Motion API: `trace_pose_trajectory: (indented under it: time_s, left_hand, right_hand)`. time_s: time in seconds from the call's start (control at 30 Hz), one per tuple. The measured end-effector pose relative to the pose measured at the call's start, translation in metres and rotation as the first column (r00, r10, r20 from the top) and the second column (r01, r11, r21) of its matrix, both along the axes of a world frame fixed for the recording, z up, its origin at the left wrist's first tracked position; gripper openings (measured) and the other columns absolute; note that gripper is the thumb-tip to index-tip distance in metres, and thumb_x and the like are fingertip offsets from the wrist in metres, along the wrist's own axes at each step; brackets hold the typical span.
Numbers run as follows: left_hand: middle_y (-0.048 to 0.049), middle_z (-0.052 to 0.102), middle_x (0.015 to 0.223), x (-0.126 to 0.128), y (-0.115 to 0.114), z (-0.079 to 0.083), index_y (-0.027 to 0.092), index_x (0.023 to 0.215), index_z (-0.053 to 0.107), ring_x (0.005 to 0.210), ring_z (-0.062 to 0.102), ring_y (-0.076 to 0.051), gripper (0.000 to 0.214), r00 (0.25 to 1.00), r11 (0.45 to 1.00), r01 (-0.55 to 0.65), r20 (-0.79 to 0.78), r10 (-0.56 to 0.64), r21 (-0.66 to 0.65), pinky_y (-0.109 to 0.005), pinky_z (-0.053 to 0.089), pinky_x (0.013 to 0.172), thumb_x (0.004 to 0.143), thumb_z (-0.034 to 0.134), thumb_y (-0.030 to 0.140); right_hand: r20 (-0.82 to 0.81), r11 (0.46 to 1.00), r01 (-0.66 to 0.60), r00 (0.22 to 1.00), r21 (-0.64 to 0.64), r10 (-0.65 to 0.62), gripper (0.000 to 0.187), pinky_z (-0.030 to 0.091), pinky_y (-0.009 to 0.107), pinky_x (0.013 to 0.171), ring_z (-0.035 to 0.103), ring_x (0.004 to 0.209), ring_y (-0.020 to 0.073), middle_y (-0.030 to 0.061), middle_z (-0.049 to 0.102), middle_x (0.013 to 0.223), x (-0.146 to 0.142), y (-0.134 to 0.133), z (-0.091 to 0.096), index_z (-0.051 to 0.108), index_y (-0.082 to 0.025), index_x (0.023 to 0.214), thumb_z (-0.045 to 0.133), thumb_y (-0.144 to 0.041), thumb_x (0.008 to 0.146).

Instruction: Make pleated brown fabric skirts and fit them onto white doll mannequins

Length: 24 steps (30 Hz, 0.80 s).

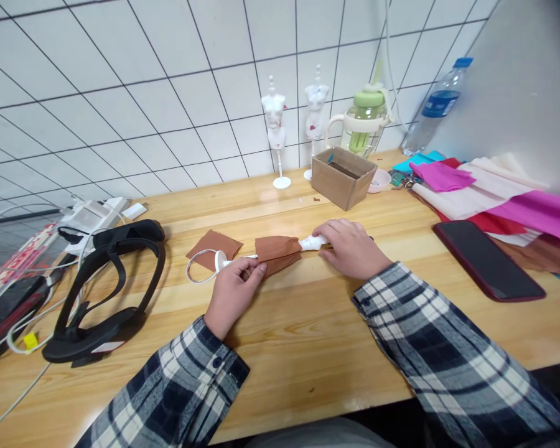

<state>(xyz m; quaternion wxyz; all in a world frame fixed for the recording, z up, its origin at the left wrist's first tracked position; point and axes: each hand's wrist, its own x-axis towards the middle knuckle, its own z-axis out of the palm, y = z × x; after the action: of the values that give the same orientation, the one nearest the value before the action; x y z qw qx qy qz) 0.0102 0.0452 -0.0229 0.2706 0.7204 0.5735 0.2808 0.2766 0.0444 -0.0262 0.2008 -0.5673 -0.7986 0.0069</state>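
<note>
A small white mannequin (312, 243) lies on its side on the table, its round base to the left and a white ring around or beside that base. Brown crepe paper (278, 248) wraps its lower part like a skirt. My left hand (236, 289) pinches the paper's lower left edge between thumb and fingers, close to the stand's pole. My right hand (352, 249) is closed over the mannequin's upper body, which it mostly hides. A loose brown paper square (221, 243) lies partly under the base and ring.
Two upright white mannequins (275, 127) stand at the tiled wall beside a cardboard box (344, 177) and a jug (361, 124). Coloured paper (494, 193), a phone (488, 260) and a water bottle (436, 112) are at right. A black head strap (116, 311) and cables lie left.
</note>
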Motion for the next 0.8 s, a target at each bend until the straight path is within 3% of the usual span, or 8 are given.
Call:
trace_pose_trajectory:
  time_s: [0.17, 0.3, 0.4, 0.47, 0.57, 0.67, 0.8]
  left_hand:
    - [0.0018, 0.054, 0.058, -0.001, 0.003, -0.004, 0.016, 0.076, 0.067, 0.054, 0.044, -0.012, 0.031, 1.000, 1.000, -0.018, -0.010, 0.018, 0.000, -0.023, 0.034, 0.053, 0.084, 0.057, 0.045]
    - [0.0018, 0.054, 0.060, -0.001, 0.004, -0.007, 0.016, 0.080, 0.067, 0.055, 0.046, -0.013, 0.034, 0.999, 1.000, -0.031, -0.019, 0.031, 0.003, -0.024, 0.035, 0.053, 0.086, 0.054, 0.047]
    - [-0.0009, 0.060, 0.069, -0.004, 0.001, -0.001, 0.016, 0.093, 0.067, 0.062, 0.052, -0.016, 0.037, 0.991, 0.991, 0.038, -0.130, -0.022, 0.125, -0.026, 0.041, 0.059, 0.086, 0.054, 0.050]
    - [-0.0041, 0.062, 0.078, -0.008, -0.002, 0.008, 0.018, 0.097, 0.068, 0.074, 0.057, -0.020, 0.037, 0.950, 0.951, 0.126, -0.311, -0.034, 0.281, -0.031, 0.044, 0.069, 0.084, 0.059, 0.051]
    - [-0.0085, 0.065, 0.097, -0.014, -0.004, 0.020, 0.023, 0.100, 0.069, 0.096, 0.057, -0.029, 0.031, 0.835, 0.884, 0.206, -0.546, 0.065, 0.420, -0.044, 0.040, 0.087, 0.082, 0.063, 0.048]
    - [-0.0096, 0.065, 0.110, -0.020, -0.001, 0.023, 0.024, 0.109, 0.065, 0.109, 0.054, -0.033, 0.032, 0.745, 0.874, 0.240, -0.657, 0.113, 0.423, -0.057, 0.026, 0.101, 0.081, 0.065, 0.040]
    - [-0.0074, 0.069, 0.100, -0.027, 0.007, 0.019, 0.023, 0.110, 0.063, 0.102, 0.059, -0.030, 0.027, 0.718, 0.889, 0.252, -0.690, 0.094, 0.383, -0.061, 0.017, 0.106, 0.085, 0.060, 0.032]
  right_hand:
    - [0.046, 1.000, 0.021, 0.999, 0.003, -0.021, 0.023, 0.034, 0.038, 0.090, 0.056, 0.102, 0.0239, 0.0054, 0.067, 0.106, -0.003, 0.003, -0.004, 0.061, -0.023, 0.109, 0.056, -0.018, 0.086]
    - [0.060, 0.999, 0.041, 0.997, -0.003, -0.040, 0.036, 0.032, 0.042, 0.097, 0.055, 0.111, 0.0257, 0.0074, 0.064, 0.121, -0.006, 0.001, -0.007, 0.056, -0.023, 0.120, 0.055, -0.015, 0.085]
    - [0.038, 0.998, 0.062, 0.997, -0.021, -0.061, 0.042, 0.031, 0.046, 0.101, 0.053, 0.116, 0.0271, 0.0078, 0.061, 0.127, -0.006, 0.001, -0.011, 0.052, -0.023, 0.125, 0.056, -0.015, 0.084]
    - [0.014, 0.997, 0.072, 0.997, -0.030, -0.072, 0.042, 0.030, 0.048, 0.102, 0.052, 0.117, 0.0278, 0.0083, 0.061, 0.128, -0.005, 0.003, -0.013, 0.051, -0.023, 0.126, 0.057, -0.017, 0.085]
    - [-0.003, 0.995, 0.092, 0.996, -0.030, -0.092, 0.030, 0.026, 0.054, 0.105, 0.055, 0.114, 0.0278, 0.0061, 0.066, 0.119, -0.004, 0.004, -0.012, 0.057, -0.027, 0.118, 0.053, -0.019, 0.089]
    - [-0.008, 0.995, 0.098, 0.995, -0.022, -0.098, 0.025, 0.021, 0.058, 0.106, 0.057, 0.111, 0.0276, 0.0055, 0.069, 0.111, -0.005, 0.004, -0.011, 0.059, -0.028, 0.115, 0.046, -0.021, 0.094]
    - [-0.096, 0.996, 0.060, 0.993, -0.066, -0.067, 0.031, 0.026, 0.053, 0.104, 0.056, 0.112, 0.0272, 0.0081, 0.067, 0.119, -0.006, 0.003, -0.010, 0.054, -0.024, 0.123, 0.037, -0.021, 0.096]
